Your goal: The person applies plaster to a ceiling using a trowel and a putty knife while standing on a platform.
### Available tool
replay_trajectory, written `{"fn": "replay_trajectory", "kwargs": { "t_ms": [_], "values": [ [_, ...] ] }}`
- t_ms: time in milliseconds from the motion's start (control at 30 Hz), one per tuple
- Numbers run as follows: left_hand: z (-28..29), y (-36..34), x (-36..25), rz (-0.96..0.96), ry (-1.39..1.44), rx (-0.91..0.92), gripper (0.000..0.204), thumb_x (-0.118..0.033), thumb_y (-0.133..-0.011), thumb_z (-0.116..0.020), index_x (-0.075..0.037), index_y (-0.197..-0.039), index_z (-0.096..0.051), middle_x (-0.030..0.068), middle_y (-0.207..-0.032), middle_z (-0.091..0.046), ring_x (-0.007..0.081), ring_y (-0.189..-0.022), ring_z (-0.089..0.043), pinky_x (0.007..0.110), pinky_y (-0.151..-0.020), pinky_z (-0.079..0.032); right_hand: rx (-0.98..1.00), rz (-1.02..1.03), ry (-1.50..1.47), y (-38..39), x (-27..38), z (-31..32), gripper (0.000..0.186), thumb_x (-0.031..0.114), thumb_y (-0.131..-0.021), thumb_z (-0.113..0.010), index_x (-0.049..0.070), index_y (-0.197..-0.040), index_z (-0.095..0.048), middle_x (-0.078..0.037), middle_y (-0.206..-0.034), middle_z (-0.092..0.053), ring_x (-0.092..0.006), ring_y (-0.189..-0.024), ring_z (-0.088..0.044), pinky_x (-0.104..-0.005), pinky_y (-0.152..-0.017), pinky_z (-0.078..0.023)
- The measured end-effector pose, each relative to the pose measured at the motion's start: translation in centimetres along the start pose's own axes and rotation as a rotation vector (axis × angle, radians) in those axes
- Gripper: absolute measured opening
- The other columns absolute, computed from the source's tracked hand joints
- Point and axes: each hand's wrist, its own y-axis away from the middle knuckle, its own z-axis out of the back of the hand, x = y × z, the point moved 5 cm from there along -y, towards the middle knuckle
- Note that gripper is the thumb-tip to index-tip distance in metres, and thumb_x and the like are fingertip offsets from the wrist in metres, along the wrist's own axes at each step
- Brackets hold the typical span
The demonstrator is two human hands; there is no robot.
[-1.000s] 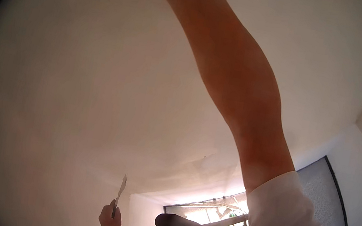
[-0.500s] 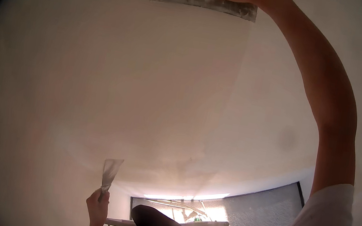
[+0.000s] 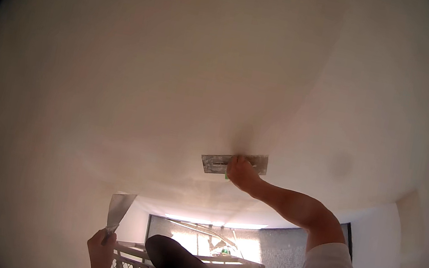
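Observation:
My right hand (image 3: 243, 173) grips a rectangular metal plastering trowel (image 3: 214, 164), a bit of green showing below the fist. Its grey smeared blade lies against or very close to a broad pale plastered surface (image 3: 177, 82); I cannot tell whether it touches. Down at the lower left, my left hand (image 3: 100, 251) is closed round the handle of a putty knife (image 3: 120, 210). That knife's flared metal blade points up, apart from the trowel. The fist hides most of its handle.
A pale railing (image 3: 249, 265) with mesh panels crosses the bottom. A dark rounded shape (image 3: 173, 260), perhaps my leg, rises in front of it. Beyond lies a sunlit, speckled grey area (image 3: 285, 254) with a dark edge. A white wall (image 3: 377, 246) stands at the right.
The trowel in my right hand has come down from the top edge to the middle of the view, and my right arm is now bent. My left hand and putty knife shifted slightly left.

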Motion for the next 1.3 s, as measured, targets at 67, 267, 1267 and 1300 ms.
{"fn": "replay_trajectory", "kwargs": {
  "t_ms": [67, 267, 1267, 1300],
  "values": [
    [0.5, 0.3, 1.1, -0.031, -0.046, -0.025, 0.016, -0.009, -0.089, -0.064, 0.005, -0.081, -0.062, 0.0055, -0.063, -0.059, 0.0105, -0.058, -0.056, 0.027, -0.055, -0.045, 0.057, -0.036, -0.023, 0.7, 4.2, -5.6, 0.019, 0.016, -0.073, -0.070, 0.000, -0.083, -0.068, -0.011, -0.080, -0.059, -0.0219, -0.073, -0.057, -0.0303, -0.056, -0.048],
    [1.8, -0.7, -2.1, 0.076, -0.038, -0.007, 0.016, -0.013, -0.093, -0.062, 0.002, -0.086, -0.063, 0.0057, -0.064, -0.058, 0.0150, -0.057, -0.055, 0.032, -0.053, -0.044, 0.205, -0.122, -0.165, -2.8, 11.2, -19.0, 0.015, 0.017, -0.077, -0.068, 0.006, -0.086, -0.071, -0.011, -0.085, -0.061, -0.0224, -0.076, -0.058, -0.0345, -0.056, -0.049],
    [-9.3, -41.5, -3.7, -0.139, 0.474, 0.250, 0.023, -0.018, -0.099, -0.053, -0.005, -0.082, -0.061, 0.0000, -0.062, -0.055, 0.0075, -0.050, -0.046, 0.024, -0.044, -0.034, -0.329, -0.765, -0.715, -22.3, -44.7, 20.7, 0.012, 0.007, -0.079, -0.060, -0.001, -0.088, -0.059, -0.023, -0.079, -0.065, -0.0417, -0.076, -0.063, -0.0475, -0.067, -0.049],
    [-10.1, -32.5, 6.7, -0.170, 0.459, 0.171, 0.023, -0.019, -0.099, -0.053, -0.005, -0.082, -0.061, 0.0000, -0.062, -0.054, 0.0077, -0.051, -0.046, 0.024, -0.044, -0.034, -0.459, -0.738, -0.640, -18.6, -37.0, 17.6, 0.013, 0.007, -0.079, -0.060, -0.002, -0.090, -0.059, -0.023, -0.080, -0.065, -0.0424, -0.077, -0.063, -0.0475, -0.068, -0.049]
  ]
}}
